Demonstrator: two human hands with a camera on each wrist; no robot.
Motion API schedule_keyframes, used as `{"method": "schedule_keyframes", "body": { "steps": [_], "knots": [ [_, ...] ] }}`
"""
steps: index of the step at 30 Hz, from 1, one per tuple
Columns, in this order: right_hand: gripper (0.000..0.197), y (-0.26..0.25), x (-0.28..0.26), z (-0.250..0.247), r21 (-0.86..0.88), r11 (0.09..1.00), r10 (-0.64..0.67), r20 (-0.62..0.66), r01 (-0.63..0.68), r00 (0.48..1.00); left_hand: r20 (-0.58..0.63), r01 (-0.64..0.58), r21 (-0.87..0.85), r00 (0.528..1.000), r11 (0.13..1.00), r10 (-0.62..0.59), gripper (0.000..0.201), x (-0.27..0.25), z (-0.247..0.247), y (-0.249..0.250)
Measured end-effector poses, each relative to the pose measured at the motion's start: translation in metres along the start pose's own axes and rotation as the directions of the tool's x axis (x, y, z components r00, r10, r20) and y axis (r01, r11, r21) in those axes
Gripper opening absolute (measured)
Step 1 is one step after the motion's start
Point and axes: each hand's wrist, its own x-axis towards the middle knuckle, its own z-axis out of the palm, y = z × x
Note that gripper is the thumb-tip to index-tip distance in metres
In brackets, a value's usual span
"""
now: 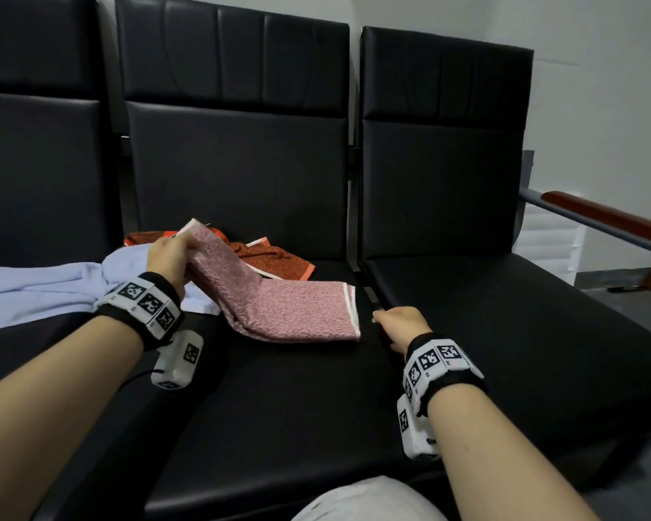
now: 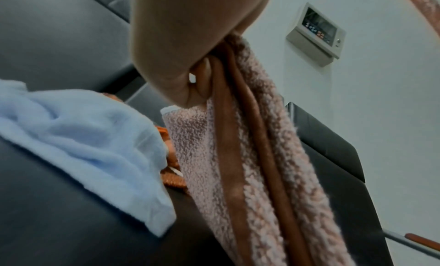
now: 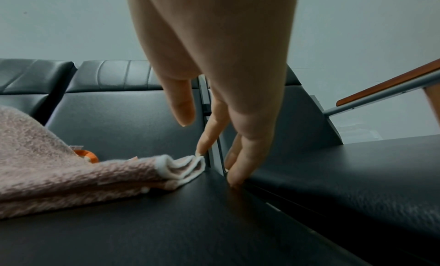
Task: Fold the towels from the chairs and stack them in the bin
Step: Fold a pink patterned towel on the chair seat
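The folded pink terry towel with white edging [image 1: 279, 295] lies on the middle black leather chair seat [image 1: 297, 389], its long axis running from ten o'clock, lifted, down to four o'clock. The left hand [image 1: 168, 257] grips its raised end. The right hand [image 1: 401, 327], fingers loose and holding nothing, rests at three o'clock beside the towel's white hem.

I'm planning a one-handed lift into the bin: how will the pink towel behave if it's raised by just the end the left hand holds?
The pink towel probably droops: it already bends between the left hand and the seat. Its stacked layers, loose at the white hem, may splay apart. It looks light.
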Motion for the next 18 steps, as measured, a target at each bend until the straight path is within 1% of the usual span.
{"method": "schedule_keyframes", "body": {
  "steps": [3, 5, 7, 9, 10, 11, 12, 14, 15, 16, 18],
  "knots": [
    [0.018, 0.001, 0.001, 0.003, 0.079, 0.997, -0.026, 0.024, 0.024, 0.999, 0.059, -0.056, -0.005, 0.997, 0.998, 0.056, 0.006, -0.014, 0.012, 0.01],
    [0.02, 0.0, 0.0, 0.006, 0.14, 0.989, -0.051, 0.049, 0.044, 0.998, 0.098, -0.068, -0.024, 0.993, 0.997, 0.07, 0.015, -0.026, 0.027, 0.014],
    [0.023, -0.001, -0.002, 0.008, 0.19, 0.981, -0.05, 0.106, 0.029, 0.993, 0.15, -0.103, 0.027, 0.984, 0.994, 0.098, 0.02, -0.037, 0.045, 0.015],
    [0.035, -0.001, -0.008, 0.01, 0.22, 0.976, -0.051, 0.197, 0.006, 0.979, 0.202, -0.155, 0.098, 0.97, 0.983, 0.133, 0.02, -0.047, 0.064, 0.011],
    [0.04, -0.001, -0.011, 0.01, 0.215, 0.977, -0.053, 0.239, 0.001, 0.97, 0.253, -0.175, 0.133, 0.958, 0.975, 0.137, 0.016, -0.051, 0.073, 0.007],
    [0.042, -0.001, -0.013, 0.011, 0.201, 0.98, -0.052, 0.264, -0.002, 0.963, 0.304, -0.214, 0.175, 0.94, 0.961, 0.154, 0.014, -0.055, 0.082, 0.002],
    [0.042, -0.001, -0.015, 0.011, 0.186, 0.983, -0.05, 0.276, -0.002, 0.96, 0.356, -0.252, 0.215, 0.92, 0.944, 0.165, 0.016, -0.06, 0.091, -0.003],
    [0.041, -0.001, -0.016, 0.011, 0.168, 0.986, -0.047, 0.275, 0.001, 0.96, 0.44, -0.324, 0.313, 0.883, 0.893, 0.166, 0.028, -0.066, 0.106, -0.014],
    [0.04, -0.001, -0.017, 0.01, 0.153, 0.988, -0.048, 0.273, 0.006, 0.961, 0.462, -0.354, 0.372, 0.873, 0.858, 0.16, 0.031, -0.069, 0.114, -0.018],
    [0.04, -0.001, -0.017, 0.011, 0.139, 0.99, -0.054, 0.271, 0.017, 0.961, 0.472, -0.354, 0.424, 0.872, 0.834, 0.131, 0.032, -0.072, 0.121, -0.022],
    [0.039, 0.001, -0.016, 0.011, 0.118, 0.992, -0.072, 0.265, 0.041, 0.962, 0.491, -0.373, 0.496, 0.865, 0.784, 0.1, 0.028, -0.081, 0.133, -0.027]
  ]
}}
